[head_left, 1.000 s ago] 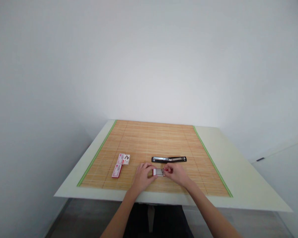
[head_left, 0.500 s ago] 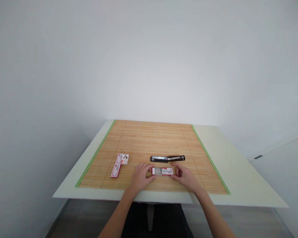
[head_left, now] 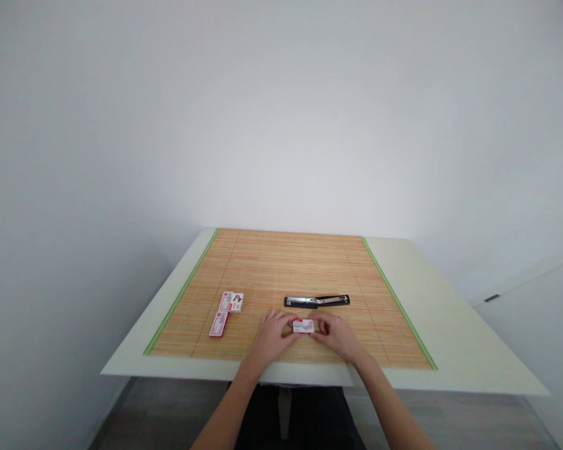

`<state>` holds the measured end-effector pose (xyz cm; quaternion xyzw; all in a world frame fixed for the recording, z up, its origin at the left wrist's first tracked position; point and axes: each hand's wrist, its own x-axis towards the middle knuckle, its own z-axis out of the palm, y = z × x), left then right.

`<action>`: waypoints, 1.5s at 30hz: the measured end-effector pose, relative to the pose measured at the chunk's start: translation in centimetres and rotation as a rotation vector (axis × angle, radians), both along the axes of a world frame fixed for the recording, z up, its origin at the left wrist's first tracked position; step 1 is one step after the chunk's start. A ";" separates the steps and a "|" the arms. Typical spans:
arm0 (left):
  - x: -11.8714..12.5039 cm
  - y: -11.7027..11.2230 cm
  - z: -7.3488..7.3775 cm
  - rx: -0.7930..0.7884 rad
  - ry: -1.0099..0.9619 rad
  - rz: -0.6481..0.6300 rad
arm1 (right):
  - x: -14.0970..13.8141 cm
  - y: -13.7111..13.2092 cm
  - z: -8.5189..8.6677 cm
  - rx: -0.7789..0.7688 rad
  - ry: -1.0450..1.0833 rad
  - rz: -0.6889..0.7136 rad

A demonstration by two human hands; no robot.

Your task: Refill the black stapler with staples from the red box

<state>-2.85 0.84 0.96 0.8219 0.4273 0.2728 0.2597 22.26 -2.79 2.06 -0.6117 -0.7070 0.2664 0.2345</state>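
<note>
A small red-and-white staple box [head_left: 303, 325] lies on the bamboo mat [head_left: 286, 262] close to the front edge, its sleeve closed over the tray. My left hand [head_left: 274, 334] grips its left end between thumb and fingers. At the right end, my right hand [head_left: 335, 336] pinches the same box. Just behind the box rests a black stapler [head_left: 316, 301], unfolded flat with its metal magazine showing.
Several red-and-white staple boxes lie together on the mat's left side, among them a front box [head_left: 219, 324] and one with a stapler picture [head_left: 236, 302]. The white table [head_left: 450, 325] extends past the mat's green edging, and a white wall [head_left: 281, 125] rises behind.
The staple box's tray has slid into its sleeve, so the pale open part no longer shows. My two hands have come closer together, the right one moving left.
</note>
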 end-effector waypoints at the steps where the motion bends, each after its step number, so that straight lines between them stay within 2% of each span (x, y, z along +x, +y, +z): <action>1: -0.1 0.0 -0.1 0.000 -0.008 0.006 | -0.2 0.0 0.2 0.005 0.000 0.001; 5: -0.4 0.6 -0.4 -0.006 -0.046 0.098 | -1.7 0.1 1.1 0.031 -0.004 -0.014; 9: -0.2 2.8 -0.5 0.025 -0.052 0.202 | -3.5 0.8 1.7 0.065 -0.015 0.007; 13: 0.7 5.2 -0.4 0.033 -0.013 0.181 | -4.2 1.3 2.1 0.087 -0.041 0.024; 16: 1.1 5.9 -0.4 0.024 0.010 0.146 | -4.0 1.5 2.4 0.104 -0.053 0.027; 21: 0.6 4.6 -0.5 0.026 0.025 0.101 | -3.2 2.2 2.8 0.143 -0.064 -0.009; 27: 0.5 2.6 -0.7 0.031 0.027 0.126 | -3.1 3.3 2.6 0.131 -0.096 0.003; 45: 0.4 3.0 -0.7 0.089 0.035 0.117 | -3.3 3.7 2.8 0.099 -0.141 0.025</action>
